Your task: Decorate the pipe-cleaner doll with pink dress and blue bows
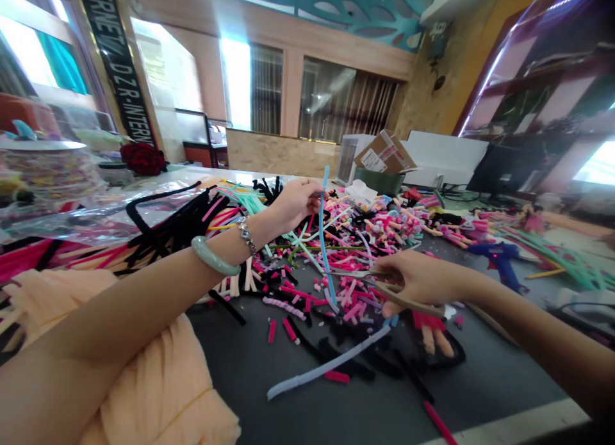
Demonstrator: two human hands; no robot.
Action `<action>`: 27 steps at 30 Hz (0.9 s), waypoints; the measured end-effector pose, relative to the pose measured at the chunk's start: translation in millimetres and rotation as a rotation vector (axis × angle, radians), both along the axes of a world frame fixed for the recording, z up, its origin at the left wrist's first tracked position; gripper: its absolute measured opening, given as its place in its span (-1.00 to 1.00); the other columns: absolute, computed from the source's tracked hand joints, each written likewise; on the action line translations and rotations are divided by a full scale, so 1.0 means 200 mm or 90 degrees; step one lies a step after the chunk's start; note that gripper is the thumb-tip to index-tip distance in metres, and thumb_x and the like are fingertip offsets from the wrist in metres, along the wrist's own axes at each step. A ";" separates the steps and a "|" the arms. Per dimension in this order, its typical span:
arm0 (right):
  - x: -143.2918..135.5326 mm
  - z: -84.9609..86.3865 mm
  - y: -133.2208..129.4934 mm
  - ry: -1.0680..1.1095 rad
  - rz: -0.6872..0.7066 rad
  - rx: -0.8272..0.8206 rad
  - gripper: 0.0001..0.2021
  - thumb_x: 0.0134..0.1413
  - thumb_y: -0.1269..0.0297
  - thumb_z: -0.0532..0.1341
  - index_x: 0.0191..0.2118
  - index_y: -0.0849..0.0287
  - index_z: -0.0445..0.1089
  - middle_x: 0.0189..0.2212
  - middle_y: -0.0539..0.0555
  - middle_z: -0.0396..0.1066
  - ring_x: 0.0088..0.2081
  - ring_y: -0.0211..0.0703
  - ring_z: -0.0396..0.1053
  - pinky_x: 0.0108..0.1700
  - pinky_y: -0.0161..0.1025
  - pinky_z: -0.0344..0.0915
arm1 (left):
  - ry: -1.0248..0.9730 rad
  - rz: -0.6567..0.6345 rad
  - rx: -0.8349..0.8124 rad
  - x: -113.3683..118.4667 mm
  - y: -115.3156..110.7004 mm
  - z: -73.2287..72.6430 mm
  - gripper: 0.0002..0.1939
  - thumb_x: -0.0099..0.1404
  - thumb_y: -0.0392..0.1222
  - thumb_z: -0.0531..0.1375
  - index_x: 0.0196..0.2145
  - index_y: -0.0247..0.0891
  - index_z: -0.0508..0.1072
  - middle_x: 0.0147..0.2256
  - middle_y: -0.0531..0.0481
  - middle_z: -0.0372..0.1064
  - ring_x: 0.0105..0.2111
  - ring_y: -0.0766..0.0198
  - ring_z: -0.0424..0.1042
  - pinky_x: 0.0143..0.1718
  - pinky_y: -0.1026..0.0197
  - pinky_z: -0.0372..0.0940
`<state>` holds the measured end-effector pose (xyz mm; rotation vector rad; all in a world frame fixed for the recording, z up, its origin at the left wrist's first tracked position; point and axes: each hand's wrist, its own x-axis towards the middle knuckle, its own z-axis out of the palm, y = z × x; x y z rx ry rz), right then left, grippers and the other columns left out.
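Observation:
My left hand pinches a light blue pipe cleaner near its upper end, and the strip hangs down over the pile. Scissors are gripped in my right hand, with their blades at the lower part of the blue pipe cleaner. Whether the blades touch the strip I cannot tell. Below my right hand lies a pale lavender-blue pipe cleaner on the dark table. Short pink pieces and other cut bits are scattered under the blades.
Peach pipe cleaner bundles lie at the left front, black ones behind them. Small dolls are heaped toward the back. A blue glue gun stands at the right. Farther back are a cardboard box and a monitor.

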<state>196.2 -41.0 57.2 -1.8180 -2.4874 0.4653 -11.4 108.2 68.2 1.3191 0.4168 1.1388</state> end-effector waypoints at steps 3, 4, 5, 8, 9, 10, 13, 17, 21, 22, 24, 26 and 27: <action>-0.03 -0.01 0.03 0.006 0.015 0.002 -0.50 -0.32 -0.22 0.31 -0.42 0.17 0.43 -0.56 -0.05 0.29 -0.52 -0.24 0.18 -0.51 -0.33 0.02 | 0.012 -0.004 0.000 0.01 0.00 -0.01 -0.83 0.14 -0.48 0.12 -0.56 -0.35 0.31 -0.58 0.02 0.33 -0.66 0.47 0.23 -0.59 0.36 0.12; -0.04 -0.01 0.05 0.012 0.017 0.006 -0.51 -0.29 -0.21 0.30 -0.44 0.18 0.43 -0.58 -0.05 0.28 -0.53 -0.25 0.15 -0.52 -0.32 0.01 | 0.015 -0.003 0.000 0.01 0.00 -0.01 -0.83 0.15 -0.48 0.12 -0.56 -0.35 0.31 -0.58 0.01 0.33 -0.66 0.47 0.23 -0.59 0.35 0.12; -0.04 -0.02 0.06 0.017 0.018 0.010 -0.53 -0.25 -0.20 0.29 -0.47 0.18 0.44 -0.60 -0.06 0.26 -0.54 -0.26 0.14 -0.52 -0.32 -0.01 | 0.017 -0.001 0.001 0.01 0.00 -0.01 -0.82 0.16 -0.48 0.11 -0.56 -0.35 0.30 -0.57 0.00 0.34 -0.66 0.47 0.23 -0.58 0.35 0.13; -0.04 -0.04 0.10 0.035 0.007 0.025 -0.56 -0.16 -0.17 0.25 -0.51 0.20 0.44 -0.64 -0.07 0.21 -0.56 -0.28 0.09 -0.52 -0.32 -0.03 | 0.021 0.013 0.007 0.01 -0.01 -0.01 -0.80 0.17 -0.48 0.10 -0.56 -0.33 0.27 -0.56 0.00 0.34 -0.64 0.46 0.26 -0.54 0.33 0.17; -0.03 -0.05 0.11 0.042 0.003 0.030 -0.55 -0.13 -0.16 0.23 -0.52 0.20 0.44 -0.65 -0.08 0.18 -0.57 -0.29 0.07 -0.52 -0.32 -0.04 | 0.024 0.020 0.011 0.01 -0.02 -0.01 -0.80 0.18 -0.48 0.10 -0.55 -0.32 0.25 -0.55 0.00 0.35 -0.63 0.45 0.27 -0.53 0.33 0.19; -0.02 -0.06 0.12 0.052 -0.003 0.036 -0.55 -0.11 -0.16 0.22 -0.53 0.21 0.43 -0.66 -0.09 0.16 -0.57 -0.31 0.05 -0.53 -0.31 -0.05 | 0.028 0.026 0.016 0.01 -0.02 -0.02 -0.81 0.18 -0.47 0.11 -0.54 -0.31 0.24 -0.53 0.00 0.36 -0.62 0.45 0.30 -0.51 0.33 0.21; 0.01 -0.09 0.15 0.085 -0.028 0.059 -0.56 -0.09 -0.12 0.22 -0.56 0.23 0.43 -0.69 -0.10 0.10 -0.59 -0.33 0.00 -0.53 -0.32 -0.06 | 0.056 0.042 0.044 0.01 -0.02 -0.03 -0.85 0.18 -0.42 0.16 -0.49 -0.29 0.27 -0.50 0.03 0.38 -0.60 0.45 0.31 -0.54 0.37 0.20; 0.05 -0.13 0.17 0.139 -0.085 0.118 -0.58 -0.05 -0.08 0.20 -0.49 0.25 0.48 -0.66 -0.07 0.18 -0.56 -0.30 0.08 -0.52 -0.32 -0.02 | 0.113 0.047 0.092 0.01 0.01 -0.07 -0.90 0.14 -0.39 0.22 -0.45 -0.28 0.35 -0.59 0.10 0.28 -0.62 0.46 0.26 -0.61 0.42 0.10; 0.09 -0.17 0.18 0.184 -0.148 0.204 -0.58 -0.05 -0.07 0.20 -0.53 0.26 0.45 -0.67 -0.06 0.14 -0.56 -0.30 0.05 -0.52 -0.31 -0.04 | 0.179 -0.010 0.104 0.03 0.01 -0.13 -0.92 0.12 -0.36 0.25 -0.43 -0.31 0.39 -0.52 0.04 0.33 -0.52 0.42 0.34 -0.55 0.41 0.16; 0.09 -0.18 0.18 0.192 -0.164 0.225 -0.57 -0.05 -0.07 0.19 -0.55 0.26 0.45 -0.68 -0.07 0.11 -0.57 -0.31 0.04 -0.52 -0.31 -0.05 | 0.196 -0.032 0.103 0.03 0.00 -0.14 -0.92 0.11 -0.34 0.26 -0.43 -0.32 0.39 -0.50 0.04 0.34 -0.50 0.41 0.35 -0.53 0.40 0.18; 0.11 -0.20 0.18 0.210 -0.194 0.258 -0.56 -0.06 -0.08 0.19 -0.56 0.27 0.45 -0.69 -0.08 0.07 -0.58 -0.31 0.03 -0.53 -0.31 -0.07 | 0.225 -0.079 0.098 0.05 -0.02 -0.17 -0.90 0.10 -0.31 0.28 -0.42 -0.33 0.41 -0.48 0.05 0.33 -0.48 0.41 0.35 -0.49 0.38 0.21; 0.11 -0.22 0.18 0.229 -0.216 0.278 -0.55 -0.06 -0.10 0.19 -0.55 0.27 0.47 -0.69 -0.08 0.07 -0.58 -0.31 0.04 -0.54 -0.32 -0.06 | 0.243 -0.121 0.090 0.06 -0.05 -0.20 -0.89 0.11 -0.28 0.29 -0.41 -0.34 0.41 -0.47 0.06 0.33 -0.46 0.42 0.35 -0.43 0.35 0.24; 0.12 -0.23 0.17 0.237 -0.224 0.283 -0.55 -0.07 -0.10 0.19 -0.54 0.27 0.47 -0.69 -0.08 0.08 -0.58 -0.31 0.05 -0.54 -0.32 -0.04 | 0.247 -0.140 0.085 0.07 -0.07 -0.21 -0.88 0.11 -0.28 0.29 -0.41 -0.34 0.41 -0.46 0.07 0.34 -0.45 0.41 0.36 -0.41 0.34 0.26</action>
